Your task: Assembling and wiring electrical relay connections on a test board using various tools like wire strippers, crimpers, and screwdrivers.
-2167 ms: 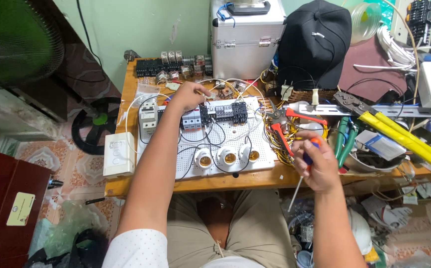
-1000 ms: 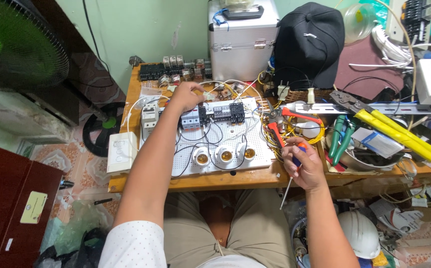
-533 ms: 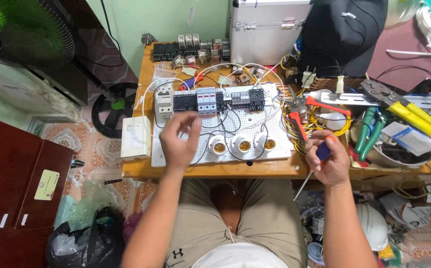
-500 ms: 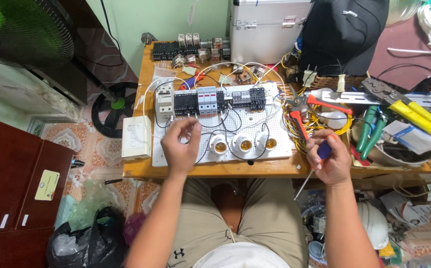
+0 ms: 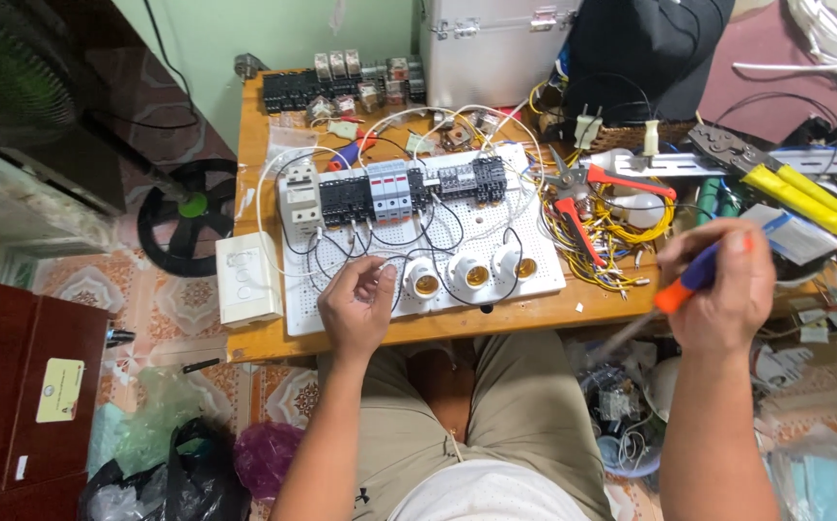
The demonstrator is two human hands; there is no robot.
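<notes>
My left hand point(image 5: 356, 309) hovers over the front edge of a white perforated board point(image 5: 481, 227). Its fingers are curled, thumb and forefinger tips close together beside a white lamp socket point(image 5: 425, 283) and thin wires; whether it pinches a wire is unclear. My right hand point(image 5: 719, 287) is raised off the table's right front and grips a screwdriver point(image 5: 684, 282) with an orange and blue handle, its blurred shaft pointing down-left. A row of black, grey and red breakers point(image 5: 389, 190) is mounted across the board, wired with black and white leads.
Red-handled pliers point(image 5: 582, 193) lie on a tangle of yellow wires point(image 5: 621, 236). A white switch box point(image 5: 247, 280) sits at the wooden table's point(image 5: 264, 340) left front. A yellow-handled crimper point(image 5: 814, 198), silver case point(image 5: 495, 39), floor fan point(image 5: 182, 217) and red cabinet point(image 5: 13, 386) surround it.
My left hand drew back from the breakers to the board's front edge and curled. My right hand lifted and moved right with the screwdriver. The view shifted closer.
</notes>
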